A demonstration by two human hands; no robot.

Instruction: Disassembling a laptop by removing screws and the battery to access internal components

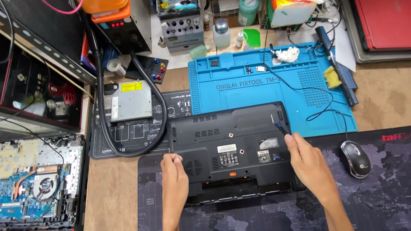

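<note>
A black laptop lies bottom-up on a dark map-printed desk mat, its underside showing vents and stickers. My left hand rests on the laptop's left edge with fingers curled over it. My right hand is at the laptop's right edge and holds a thin dark tool with a blue tip, which points at the upper right corner of the base.
A blue repair mat lies behind the laptop, with a yellow sponge and small parts on it. A silver optical drive and a black hose sit at left. An opened laptop is far left, a mouse at right, a red laptop at back right.
</note>
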